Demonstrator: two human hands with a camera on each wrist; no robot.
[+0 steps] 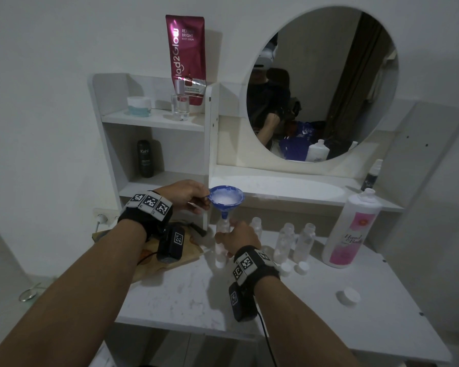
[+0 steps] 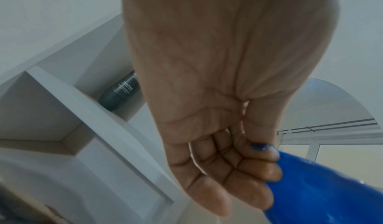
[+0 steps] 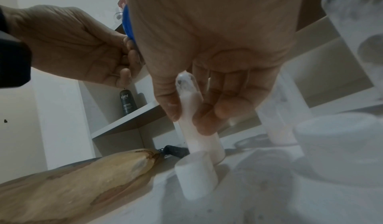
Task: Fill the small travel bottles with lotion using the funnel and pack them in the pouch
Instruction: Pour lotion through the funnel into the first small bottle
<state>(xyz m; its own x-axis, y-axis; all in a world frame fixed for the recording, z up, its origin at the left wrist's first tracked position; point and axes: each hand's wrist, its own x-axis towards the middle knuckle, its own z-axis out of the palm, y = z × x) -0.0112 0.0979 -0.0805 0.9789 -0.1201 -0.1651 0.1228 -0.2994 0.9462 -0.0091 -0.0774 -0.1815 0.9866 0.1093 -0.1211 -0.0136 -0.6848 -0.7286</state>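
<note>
A blue funnel holding white lotion sits with its spout in the neck of a small clear travel bottle. My left hand pinches the funnel's rim tab. My right hand grips the bottle, which stands on the table and is mostly full of pale lotion. Three more small bottles stand uncapped to the right. The big white lotion bottle with a pink label stands at the far right. A tan patterned pouch lies at the left under my left wrist.
Small white caps lie by the bottles, one just in front of the held bottle, and a larger cap lies nearer the table's front. White shelves hold jars, a dark bottle and a red tube. A round mirror hangs behind.
</note>
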